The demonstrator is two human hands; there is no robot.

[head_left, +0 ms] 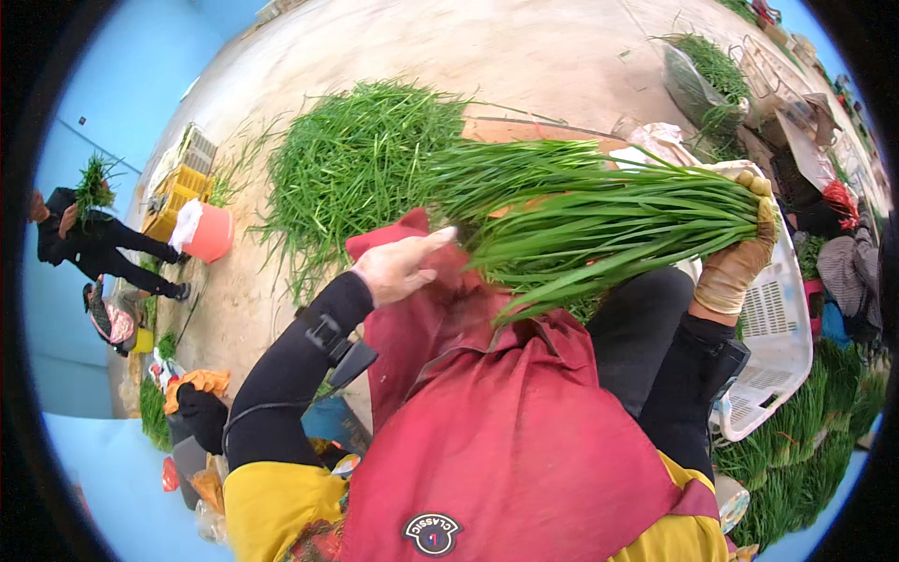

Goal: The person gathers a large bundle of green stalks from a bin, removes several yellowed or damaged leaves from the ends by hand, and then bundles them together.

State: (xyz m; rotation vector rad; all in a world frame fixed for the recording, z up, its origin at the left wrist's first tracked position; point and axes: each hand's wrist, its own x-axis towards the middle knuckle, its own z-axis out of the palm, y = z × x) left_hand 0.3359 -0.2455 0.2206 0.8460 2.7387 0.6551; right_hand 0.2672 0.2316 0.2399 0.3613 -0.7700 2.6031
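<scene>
A bunch of long flat green chives [618, 211] lies sideways in front of me, its leaf tips pointing left. My right hand [746, 251], in a soiled tan glove, is closed around its stem end at the right. My left hand [403, 267], in a thin pale glove, is held out above the dark red apron [506, 450] over my lap. Its fingers are stretched out and hold nothing; it is nearest to the leaf tips. Beyond it, a large loose heap of chives [361, 169] is spread on the floor.
A white plastic basket [782, 328] stands by my right arm, with rows of bundled chives [796, 450] behind it. At far left are a pink bucket [208, 232], yellow crates [178, 199] and a standing person [103, 234] in black carrying greens. A chive-filled sack [698, 84] is at upper right.
</scene>
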